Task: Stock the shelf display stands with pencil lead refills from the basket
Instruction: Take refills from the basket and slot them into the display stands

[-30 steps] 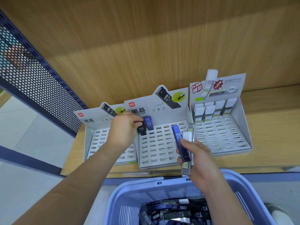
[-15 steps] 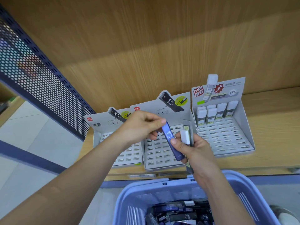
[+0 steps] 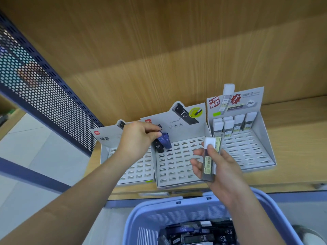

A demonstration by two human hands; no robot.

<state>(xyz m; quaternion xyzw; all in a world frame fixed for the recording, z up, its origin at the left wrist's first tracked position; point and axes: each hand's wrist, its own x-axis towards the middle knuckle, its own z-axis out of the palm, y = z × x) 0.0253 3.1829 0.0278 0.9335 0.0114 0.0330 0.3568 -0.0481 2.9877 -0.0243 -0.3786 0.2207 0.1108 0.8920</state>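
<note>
Three grey slotted display stands sit side by side on the wooden shelf: a left stand, a middle stand and a right stand. My left hand holds a blue lead refill at the middle stand's back left corner, beside a black refill standing in a slot. My right hand grips white-capped clear refills in front of the middle stand. Several white-capped refills fill the right stand's back row. The blue basket below holds several refills.
A perforated blue metal side panel rises at the left. The wooden shelf extends to the right of the stands, with its back wall close behind them. The basket stands just below the shelf's front edge.
My left hand took the blue refill from my right hand and carried it back to the middle stand's rear left corner. My right hand keeps the white-capped refills.
</note>
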